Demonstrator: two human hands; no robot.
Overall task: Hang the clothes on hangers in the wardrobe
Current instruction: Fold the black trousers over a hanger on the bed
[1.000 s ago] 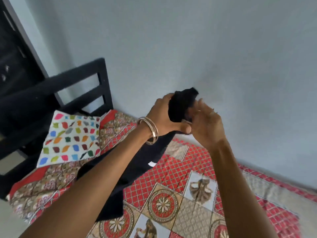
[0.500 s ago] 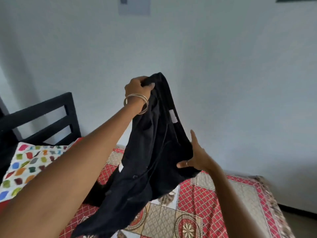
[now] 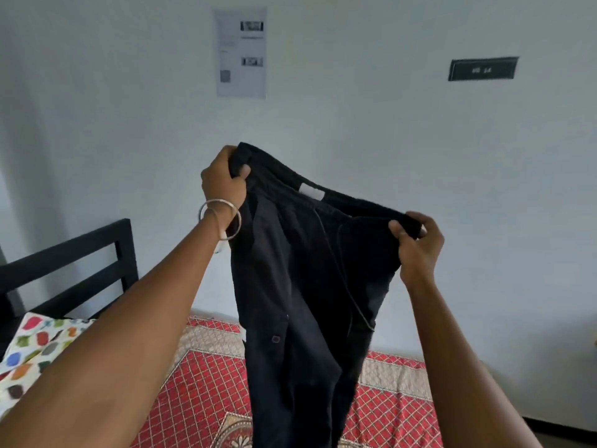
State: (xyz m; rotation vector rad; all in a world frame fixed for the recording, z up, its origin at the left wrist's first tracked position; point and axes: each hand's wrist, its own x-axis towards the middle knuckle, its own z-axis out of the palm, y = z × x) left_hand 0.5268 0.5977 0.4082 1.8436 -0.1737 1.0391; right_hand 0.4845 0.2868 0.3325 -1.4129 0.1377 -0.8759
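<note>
- While held up in front of the wall [image 3: 387, 140], black trousers [image 3: 300, 286] hang by the waistband over the patterned bedspread [image 3: 200, 392].
- Left hand [image 3: 223, 185] grips one waistband end, fingers and thumb curled round it.
- Right hand [image 3: 418, 245] pinches the other end, lower.

Matt black cloth trousers [image 3: 300, 286] with a small white fabric label hang above a woven red-patterned bedspread [image 3: 206, 399], beside a shiny metal bangle [image 3: 219, 219], a matt black bed frame [image 3: 74, 253] and a paper notice [image 3: 240, 53] on a smooth painted wall [image 3: 420, 140].
</note>
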